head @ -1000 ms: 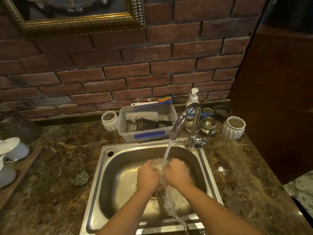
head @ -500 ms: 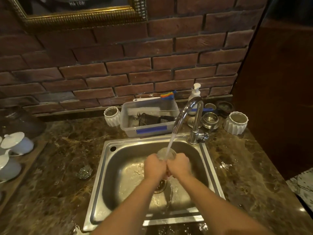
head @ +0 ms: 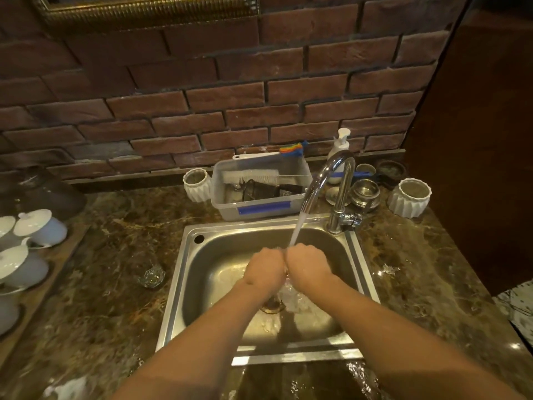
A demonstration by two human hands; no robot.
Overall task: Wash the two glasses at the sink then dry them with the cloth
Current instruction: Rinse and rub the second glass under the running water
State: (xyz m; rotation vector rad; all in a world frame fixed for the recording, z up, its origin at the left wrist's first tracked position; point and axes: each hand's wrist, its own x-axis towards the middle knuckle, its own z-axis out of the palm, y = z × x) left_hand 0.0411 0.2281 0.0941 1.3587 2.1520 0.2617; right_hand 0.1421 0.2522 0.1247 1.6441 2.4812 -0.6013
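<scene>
Both hands are curling together over the basin at the centre of the frame, the left hand (head: 266, 267) and the right hand (head: 310, 262) pressing knuckle to knuckle with their backs toward me. I am seeing only a sliver of clear glass (head: 286, 272) between them, so I am taking it that they are wrapping one glass, though the fingers themselves are hiding from me. Water (head: 298, 229) is running from the curved tap (head: 337, 183) straight down onto the spot where the hands are meeting, and it is splashing out below them near the drain (head: 271, 306). The steel sink (head: 187, 284) is filling the lower middle of the frame. The second glass (head: 151, 277) is standing on the dark marble counter (head: 115, 269) just left of the sink, apart from both hands. Behind the sink, a clear plastic tub (head: 259, 209) is holding a white bottle brush (head: 251, 176), with a white ribbed cup (head: 197, 184) at its left. At the right, a soap pump bottle (head: 340, 145) is standing behind the tap, and another white ribbed cup (head: 409, 197) is sitting further right. White lidded cups (head: 40, 226) are lying at the left edge.
</scene>
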